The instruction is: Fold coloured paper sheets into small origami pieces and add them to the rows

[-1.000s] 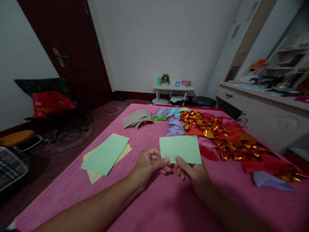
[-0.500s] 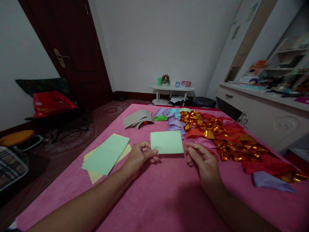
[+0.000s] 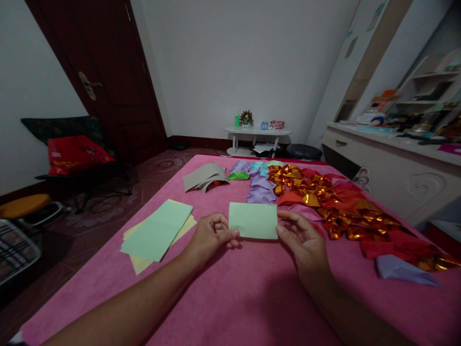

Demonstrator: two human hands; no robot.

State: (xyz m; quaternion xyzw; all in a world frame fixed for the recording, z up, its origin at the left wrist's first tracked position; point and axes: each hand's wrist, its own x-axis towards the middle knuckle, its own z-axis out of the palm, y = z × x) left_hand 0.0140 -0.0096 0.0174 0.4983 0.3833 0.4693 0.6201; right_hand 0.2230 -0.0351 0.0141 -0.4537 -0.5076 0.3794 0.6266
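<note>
Surface [image 3: 230,293] pink | wall [image 3: 237,57] white | door [image 3: 104,62] maroon | left hand [image 3: 212,234], right hand [image 3: 304,242] pinching green sheet [image 3: 253,221]

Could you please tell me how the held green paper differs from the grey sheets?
The green paper is held between the left hand and right hand; the grey sheets lie on the pink cover. The green paper looks nearly flat; the grey sheets arch. Both look unprinted.

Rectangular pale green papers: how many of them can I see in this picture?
2: the held sheet, in the left hand with the right hand at its edge, and the top sheet, lying over yellow sheets at left. More may be hidden beneath.
</note>
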